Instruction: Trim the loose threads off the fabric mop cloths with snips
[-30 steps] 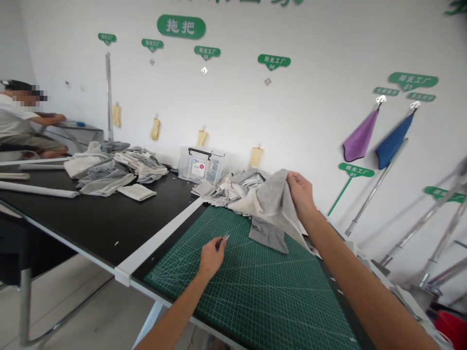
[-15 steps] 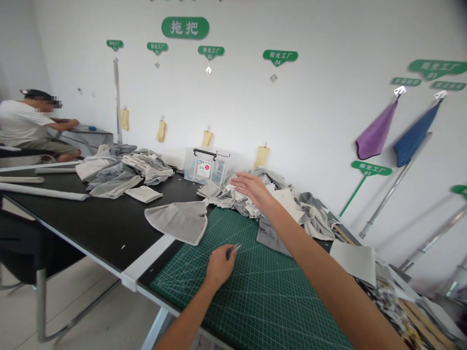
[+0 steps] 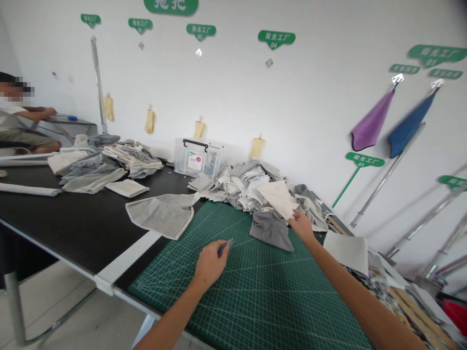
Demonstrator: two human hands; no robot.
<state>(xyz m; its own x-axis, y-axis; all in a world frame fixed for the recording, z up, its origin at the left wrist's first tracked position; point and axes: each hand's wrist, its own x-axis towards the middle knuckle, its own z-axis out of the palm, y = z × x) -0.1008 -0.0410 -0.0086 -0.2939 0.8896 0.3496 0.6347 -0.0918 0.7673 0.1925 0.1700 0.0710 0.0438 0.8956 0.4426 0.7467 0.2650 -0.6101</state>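
My left hand (image 3: 211, 262) is closed around a small pointed metal tool (image 3: 224, 247), perhaps snippers, above the green cutting mat (image 3: 233, 291). My right hand (image 3: 302, 224) reaches to the pile's right side, its fingers pinched on the lower corner of a cream cloth (image 3: 277, 197). That cloth lies on a heap of grey and white cloths (image 3: 237, 187). Just below it, a dark grey cloth (image 3: 270, 231) rests on the mat's far edge. To the left, a light grey cloth (image 3: 162, 214) lies flat across the black tabletop and the mat's corner.
A clear plastic box (image 3: 199, 160) stands behind the heap. Another cloth pile (image 3: 105, 160) and pale rolls (image 3: 29, 189) are at the left. A person (image 3: 22, 116) sits at the far left. Clutter (image 3: 404, 301) lines the right edge.
My right hand has moved right and down from over the heap to the cream cloth's corner and closed on it. My left hand still holds the tool. The view has shifted slightly.
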